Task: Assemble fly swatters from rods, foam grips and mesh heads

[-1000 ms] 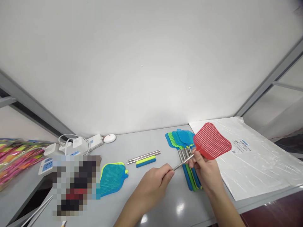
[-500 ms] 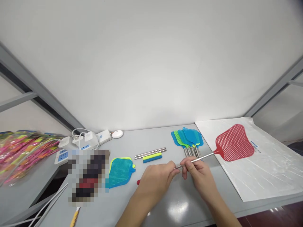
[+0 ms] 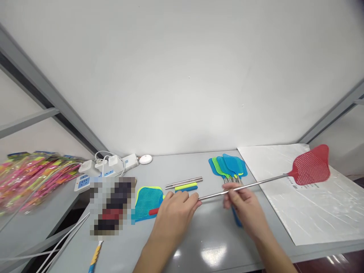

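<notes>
My left hand [image 3: 176,206] is closed round the red grip end of a red fly swatter [image 3: 311,165], whose steel telescopic rod [image 3: 256,184] stretches out to the right. My right hand [image 3: 243,201] pinches that rod near its middle. The red mesh head hangs above a white plastic sheet [image 3: 313,204]. Just behind my right hand lies a row of blue and green assembled swatters [image 3: 227,167] on the grey table [image 3: 204,242]. Loose blue and green mesh heads [image 3: 146,199] lie left of my left hand.
Spare steel rods and green and blue grips [image 3: 184,184] lie mid-table. A white power strip with plugs [image 3: 96,170] and a small white round device [image 3: 146,159] sit by the wall. Bagged colourful swatters [image 3: 31,174] pile at the far left. A pixelated patch covers the near left.
The rod has been pulled out much longer. The red head has travelled right over the plastic sheet, while my left hand drew the grip end leftward.
</notes>
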The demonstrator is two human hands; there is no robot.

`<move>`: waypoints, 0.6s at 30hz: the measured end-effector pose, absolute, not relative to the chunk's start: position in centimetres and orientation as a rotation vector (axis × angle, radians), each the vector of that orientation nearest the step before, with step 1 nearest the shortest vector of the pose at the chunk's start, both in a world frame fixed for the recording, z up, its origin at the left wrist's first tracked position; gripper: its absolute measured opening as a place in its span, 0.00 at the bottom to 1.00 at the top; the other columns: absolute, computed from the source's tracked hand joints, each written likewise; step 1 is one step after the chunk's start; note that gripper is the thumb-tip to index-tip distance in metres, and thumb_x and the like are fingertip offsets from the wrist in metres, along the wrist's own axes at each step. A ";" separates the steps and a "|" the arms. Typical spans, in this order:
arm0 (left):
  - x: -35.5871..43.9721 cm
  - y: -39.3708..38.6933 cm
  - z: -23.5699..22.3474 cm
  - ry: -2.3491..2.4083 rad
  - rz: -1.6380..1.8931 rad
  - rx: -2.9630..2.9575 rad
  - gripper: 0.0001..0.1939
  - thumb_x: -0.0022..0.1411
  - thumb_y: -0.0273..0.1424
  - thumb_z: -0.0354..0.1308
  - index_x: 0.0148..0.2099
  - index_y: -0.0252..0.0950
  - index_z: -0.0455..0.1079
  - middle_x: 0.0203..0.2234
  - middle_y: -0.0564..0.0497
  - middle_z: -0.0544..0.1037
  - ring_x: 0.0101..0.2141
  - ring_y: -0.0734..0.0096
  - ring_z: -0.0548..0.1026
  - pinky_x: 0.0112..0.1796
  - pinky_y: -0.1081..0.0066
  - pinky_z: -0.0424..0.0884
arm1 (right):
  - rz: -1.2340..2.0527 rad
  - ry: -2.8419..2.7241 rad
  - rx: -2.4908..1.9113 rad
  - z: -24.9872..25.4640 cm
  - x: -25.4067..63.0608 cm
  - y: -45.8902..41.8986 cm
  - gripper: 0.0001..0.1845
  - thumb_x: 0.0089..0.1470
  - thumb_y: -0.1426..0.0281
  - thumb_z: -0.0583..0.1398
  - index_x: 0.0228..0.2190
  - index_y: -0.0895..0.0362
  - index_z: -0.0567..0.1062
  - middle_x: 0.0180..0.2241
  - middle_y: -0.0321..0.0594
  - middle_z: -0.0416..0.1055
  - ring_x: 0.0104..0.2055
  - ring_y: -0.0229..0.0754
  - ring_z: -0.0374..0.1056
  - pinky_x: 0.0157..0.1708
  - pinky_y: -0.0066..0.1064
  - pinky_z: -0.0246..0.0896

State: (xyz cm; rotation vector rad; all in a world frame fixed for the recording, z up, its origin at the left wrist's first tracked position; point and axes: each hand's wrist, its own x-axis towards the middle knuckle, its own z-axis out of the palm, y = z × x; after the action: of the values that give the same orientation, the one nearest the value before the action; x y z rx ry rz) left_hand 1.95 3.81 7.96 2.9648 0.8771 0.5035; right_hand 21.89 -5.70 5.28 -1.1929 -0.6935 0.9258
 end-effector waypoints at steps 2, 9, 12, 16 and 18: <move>2.3 3.5 7.9 0.869 0.467 2.964 0.14 0.72 0.34 0.45 0.37 0.39 0.69 0.25 0.53 0.73 0.28 0.67 0.69 0.32 0.66 0.52 | 0.994 -0.772 -1.210 4.9 20.1 -5.3 0.14 0.56 0.58 0.62 0.36 0.56 0.77 0.23 0.35 0.70 0.24 0.38 0.67 0.30 0.32 0.63; 2.0 3.9 7.2 0.798 0.491 2.939 0.16 0.72 0.35 0.45 0.32 0.37 0.65 0.24 0.54 0.72 0.28 0.69 0.68 0.33 0.66 0.51 | 0.866 -0.773 -1.293 5.2 19.5 -5.8 0.15 0.56 0.57 0.61 0.31 0.56 0.78 0.22 0.35 0.69 0.24 0.38 0.66 0.29 0.31 0.62; 0.0 4.8 7.1 0.853 0.526 2.964 0.16 0.72 0.34 0.45 0.32 0.37 0.66 0.24 0.55 0.72 0.28 0.69 0.68 0.38 0.66 0.53 | 0.781 -0.554 -1.217 5.3 22.3 -7.1 0.14 0.56 0.58 0.62 0.32 0.56 0.77 0.21 0.33 0.65 0.23 0.36 0.64 0.27 0.30 0.61; -2.8 5.7 7.2 0.935 0.548 3.050 0.15 0.72 0.33 0.46 0.32 0.38 0.67 0.24 0.55 0.71 0.29 0.68 0.68 0.45 0.61 0.54 | 0.682 -0.351 -1.068 5.9 25.3 -7.9 0.12 0.54 0.60 0.64 0.31 0.56 0.76 0.19 0.30 0.59 0.21 0.34 0.59 0.25 0.28 0.62; -3.5 5.9 7.5 0.988 0.610 3.076 0.14 0.71 0.34 0.46 0.33 0.38 0.67 0.23 0.55 0.71 0.29 0.67 0.68 0.46 0.60 0.54 | 0.652 -0.336 -1.015 6.2 25.5 -7.5 0.12 0.55 0.59 0.63 0.31 0.55 0.76 0.19 0.29 0.58 0.21 0.33 0.58 0.25 0.28 0.62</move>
State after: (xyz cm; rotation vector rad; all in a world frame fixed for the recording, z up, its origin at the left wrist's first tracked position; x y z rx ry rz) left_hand -3.51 5.87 7.53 3.0757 0.9882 0.6099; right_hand 25.46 -7.48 6.22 -1.0150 -0.3357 0.6516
